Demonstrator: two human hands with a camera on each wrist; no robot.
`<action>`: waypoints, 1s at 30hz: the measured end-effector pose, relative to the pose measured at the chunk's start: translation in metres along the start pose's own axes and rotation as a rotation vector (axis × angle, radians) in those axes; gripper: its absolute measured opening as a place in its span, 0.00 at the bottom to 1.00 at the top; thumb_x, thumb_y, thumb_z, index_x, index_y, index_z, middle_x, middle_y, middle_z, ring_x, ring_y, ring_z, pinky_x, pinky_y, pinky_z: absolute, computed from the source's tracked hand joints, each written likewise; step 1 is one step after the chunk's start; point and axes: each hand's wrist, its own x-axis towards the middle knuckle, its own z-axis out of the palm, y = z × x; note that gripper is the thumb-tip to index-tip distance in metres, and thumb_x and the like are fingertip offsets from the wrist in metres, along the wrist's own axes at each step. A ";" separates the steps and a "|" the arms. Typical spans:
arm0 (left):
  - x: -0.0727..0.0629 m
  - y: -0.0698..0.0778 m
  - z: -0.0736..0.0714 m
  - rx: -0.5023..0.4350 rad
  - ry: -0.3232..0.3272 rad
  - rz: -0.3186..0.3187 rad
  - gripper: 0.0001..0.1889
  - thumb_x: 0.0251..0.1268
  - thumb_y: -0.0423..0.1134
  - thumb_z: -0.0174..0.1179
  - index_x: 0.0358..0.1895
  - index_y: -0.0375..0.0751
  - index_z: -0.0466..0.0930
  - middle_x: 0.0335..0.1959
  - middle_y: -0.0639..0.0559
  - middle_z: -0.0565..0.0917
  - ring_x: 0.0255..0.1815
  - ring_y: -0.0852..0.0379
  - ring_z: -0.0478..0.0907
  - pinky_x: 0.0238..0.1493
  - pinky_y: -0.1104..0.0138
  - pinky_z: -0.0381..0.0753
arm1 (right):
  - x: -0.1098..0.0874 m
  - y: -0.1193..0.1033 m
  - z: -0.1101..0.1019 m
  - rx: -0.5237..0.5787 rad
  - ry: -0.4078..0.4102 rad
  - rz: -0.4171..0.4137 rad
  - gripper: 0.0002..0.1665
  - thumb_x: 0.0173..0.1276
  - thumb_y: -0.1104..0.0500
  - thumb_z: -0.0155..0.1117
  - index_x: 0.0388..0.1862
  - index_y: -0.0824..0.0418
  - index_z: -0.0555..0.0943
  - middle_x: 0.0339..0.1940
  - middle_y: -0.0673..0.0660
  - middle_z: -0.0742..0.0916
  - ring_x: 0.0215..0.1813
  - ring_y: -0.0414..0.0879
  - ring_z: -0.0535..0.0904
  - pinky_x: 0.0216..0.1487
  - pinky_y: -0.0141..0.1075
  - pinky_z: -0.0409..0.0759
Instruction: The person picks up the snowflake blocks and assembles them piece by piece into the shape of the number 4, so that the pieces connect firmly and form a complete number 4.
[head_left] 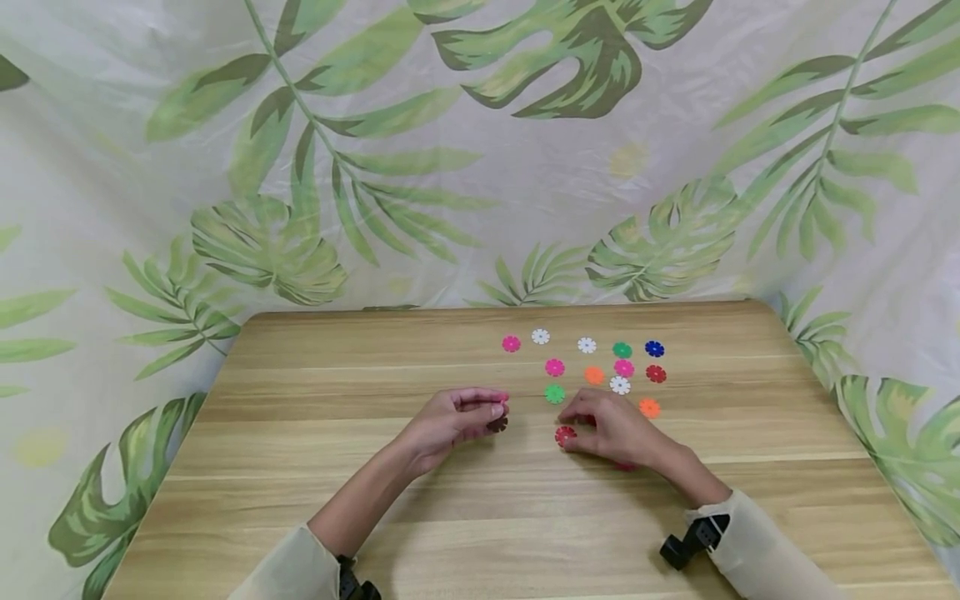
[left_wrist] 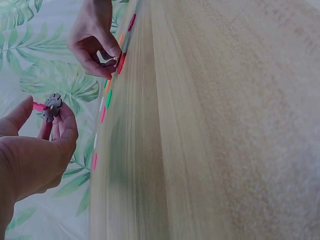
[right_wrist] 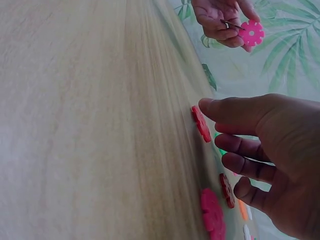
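My left hand [head_left: 457, 425] pinches two notched plastic discs above the table. One is dark brown [left_wrist: 52, 107], the other pink [right_wrist: 251, 33]; they meet at an angle, slotted together. Across from it, my right hand [head_left: 615, 425] is low over the tabletop, fingers bent and spread from the thumb. Its thumb tip is right at the edge of a red disc [head_left: 565, 436] lying on the wood. In the right wrist view, a darker red disc [right_wrist: 227, 190] lies below the fingers and a deep pink disc [right_wrist: 213, 214] nearer the wrist; the hand partly hides both in the head view.
Several more discs lie flat beyond my right hand, among them a bright green [head_left: 554, 393], an orange [head_left: 649, 407], a white [head_left: 540, 336] and a blue one [head_left: 655, 348]. The wooden table [head_left: 315, 467] ends at a leaf-patterned cloth [head_left: 420, 225] behind.
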 end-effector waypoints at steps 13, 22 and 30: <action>0.001 0.000 0.004 -0.013 0.003 -0.016 0.25 0.76 0.34 0.65 0.69 0.23 0.74 0.60 0.37 0.86 0.53 0.55 0.87 0.59 0.62 0.86 | -0.001 0.003 0.002 -0.050 0.014 -0.010 0.11 0.62 0.51 0.84 0.41 0.51 0.92 0.40 0.44 0.87 0.43 0.40 0.80 0.42 0.33 0.81; 0.001 -0.001 0.005 -0.090 -0.021 -0.048 0.26 0.77 0.33 0.64 0.71 0.24 0.72 0.61 0.32 0.84 0.53 0.51 0.88 0.60 0.54 0.86 | 0.000 0.003 0.003 -0.009 0.018 0.005 0.14 0.60 0.53 0.85 0.42 0.50 0.89 0.41 0.42 0.88 0.40 0.38 0.80 0.42 0.32 0.82; 0.001 -0.001 0.006 -0.111 -0.029 -0.052 0.27 0.78 0.31 0.63 0.73 0.23 0.69 0.67 0.29 0.78 0.56 0.49 0.86 0.61 0.54 0.85 | 0.001 0.003 0.004 0.124 0.036 0.009 0.13 0.63 0.62 0.83 0.45 0.54 0.89 0.40 0.45 0.90 0.38 0.36 0.83 0.40 0.31 0.86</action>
